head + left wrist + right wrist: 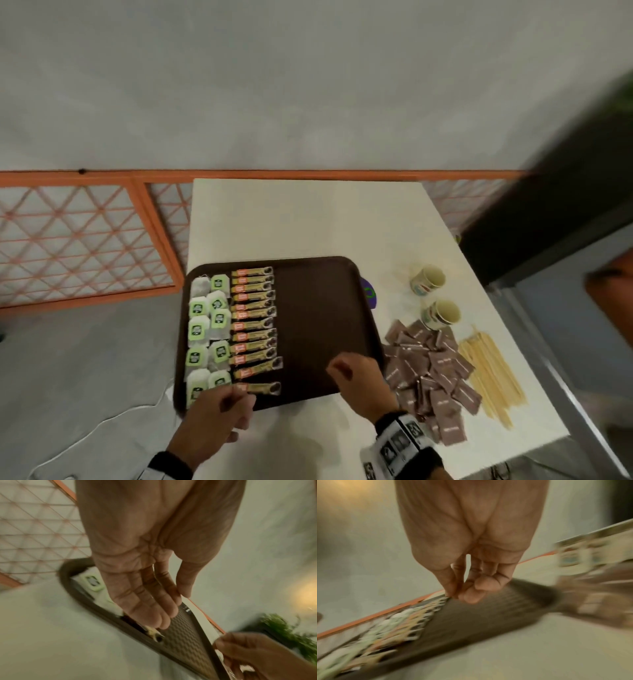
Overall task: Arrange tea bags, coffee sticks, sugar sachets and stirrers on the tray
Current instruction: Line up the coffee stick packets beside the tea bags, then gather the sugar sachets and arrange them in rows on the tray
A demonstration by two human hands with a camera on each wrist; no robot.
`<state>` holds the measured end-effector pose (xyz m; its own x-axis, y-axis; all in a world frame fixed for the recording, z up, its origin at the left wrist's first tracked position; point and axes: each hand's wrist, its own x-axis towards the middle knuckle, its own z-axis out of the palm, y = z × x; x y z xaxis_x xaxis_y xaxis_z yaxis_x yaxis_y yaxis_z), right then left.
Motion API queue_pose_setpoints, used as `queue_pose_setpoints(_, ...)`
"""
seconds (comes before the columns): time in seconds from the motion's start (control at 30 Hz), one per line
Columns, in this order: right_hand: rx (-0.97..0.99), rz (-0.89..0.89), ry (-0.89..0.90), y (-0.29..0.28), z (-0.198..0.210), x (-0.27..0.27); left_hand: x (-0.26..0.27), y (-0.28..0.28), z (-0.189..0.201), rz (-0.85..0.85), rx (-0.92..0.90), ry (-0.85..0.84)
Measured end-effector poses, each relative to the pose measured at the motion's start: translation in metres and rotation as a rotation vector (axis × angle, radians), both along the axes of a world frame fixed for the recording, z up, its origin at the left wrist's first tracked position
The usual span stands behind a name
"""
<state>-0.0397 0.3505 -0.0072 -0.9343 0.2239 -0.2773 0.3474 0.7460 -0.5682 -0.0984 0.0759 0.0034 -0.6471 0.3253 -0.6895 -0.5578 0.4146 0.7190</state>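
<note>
1. While green-tagged tea bags [205,329] fill the tray's [318,308] left column, beside them lie coffee sticks [253,322], long axes running left to right; nearest stick [260,388] touched by left hand [219,416], fingers nearly straight.
2. Over bare tray centre, right hand [359,380], fingers loosely curled, holding nothing visible.
3. Just right of it on the desk [308,219]: brown sugar sachets [431,370], heaped; farther right, wooden stirrers [489,373] pointing away. Right hand nearer.
4. Printing everywhere too blurred to read.
</note>
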Motion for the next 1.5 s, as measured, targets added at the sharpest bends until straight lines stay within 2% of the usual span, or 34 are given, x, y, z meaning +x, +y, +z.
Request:
queue_pose_setpoints(0.1,0.081,-0.22,-0.047,0.079,0.007,0.047,0.005,0.048,0.01,-0.128,-0.026,0.099)
queue_pose_setpoints(0.2,0.172,-0.353,-0.071,0.154,0.019,0.078,0.01,0.11,0.021,-0.359,-0.071,0.294)
queue_pose_setpoints(0.27,0.235,-0.308,-0.134,0.188,0.027,0.087,0.013,0.16,0.029,-0.51,-0.097,0.43)
queue_pose_setpoints(0.33,0.298,-0.161,-0.127,0.212,0.031,0.086,0.014,0.214,0.029,-0.628,-0.165,0.531)
queue_pose_setpoints(0.43,0.295,0.057,-0.115,0.232,0.024,0.074,0.018,0.285,0.023,-0.715,-0.225,0.595)
queue_pose_setpoints(0.53,0.211,0.076,-0.285,0.237,0.013,0.065,0.028,0.332,0.012,-0.811,-0.372,0.669)
queue_pose_setpoints(0.63,0.167,0.073,-0.26,0.242,0.004,0.059,0.033,0.36,0.0,-0.914,-0.513,0.793)
queue_pose_setpoints(0.7,0.15,0.043,-0.269,0.247,0.002,0.058,0.033,0.369,-0.01,-1.005,-0.604,0.813)
queue_pose_setpoints(0.8,0.147,0.011,-0.275,0.251,0.001,0.057,0.034,0.375,-0.027,-1.087,-0.646,0.845)
queue_pose_setpoints(0.97,0.067,-0.035,-0.218,0.257,-0.01,0.063,0.034,0.377,-0.036,-1.094,-0.613,0.904)
queue_pose_setpoints(1.2,-0.13,-0.259,-0.044,0.263,0.002,0.077,0.022,0.379,-0.029,-0.866,-0.402,0.722)
queue_pose_setpoints(1.33,-0.142,-0.051,-0.14,0.254,0.011,0.103,0.014,0.381,-0.022,-0.731,-0.327,0.667)
queue_pose_setpoints(1.5,-0.06,-0.063,-0.134,0.252,-0.002,0.092,0.01,0.366,-0.011,-0.552,-0.269,0.587)
